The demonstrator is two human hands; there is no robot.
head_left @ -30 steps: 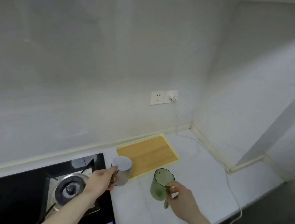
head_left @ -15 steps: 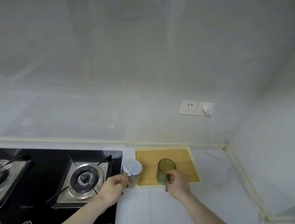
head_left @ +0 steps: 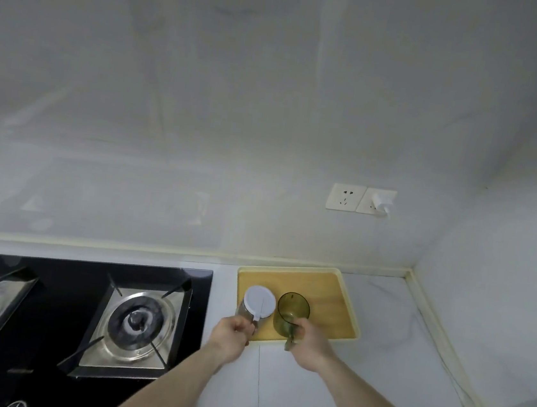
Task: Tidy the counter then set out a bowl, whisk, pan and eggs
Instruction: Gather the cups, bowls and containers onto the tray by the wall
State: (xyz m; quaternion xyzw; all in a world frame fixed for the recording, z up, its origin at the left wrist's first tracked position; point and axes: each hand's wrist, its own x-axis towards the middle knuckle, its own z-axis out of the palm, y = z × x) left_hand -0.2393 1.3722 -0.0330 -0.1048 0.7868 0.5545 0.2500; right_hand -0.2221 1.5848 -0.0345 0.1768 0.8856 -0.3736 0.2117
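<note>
A yellow-rimmed wooden tray (head_left: pixel 324 286) lies on the white tabletop (head_left: pixel 374 382) against the back wall, just right of the black gas hob (head_left: pixel 74 308). Two containers are over its near left part: a metal cup with a white lid (head_left: pixel 257 307), whose contents the lid hides, and beside it on the right a see-through green mug (head_left: pixel 291 314) that appears to have nothing in it. Whether either base already touches the tray cannot be told. The left hand (head_left: pixel 234 331) has its grip curled round the lidded cup's handle at the near side; the right hand (head_left: pixel 310 342) has its grip closed on the green mug's handle, fingers wrapped and thumb over the top. A double wall socket (head_left: pixel 361 199) with a white plug in its right half sits on the wall above the tray. Half a second ago both cups were held at the tray's near edge, the lidded one still short of it over the tabletop; both have since been carried farther in over the wood and stand closer together. No bowl, whisk, pan or eggs are in view.
</note>
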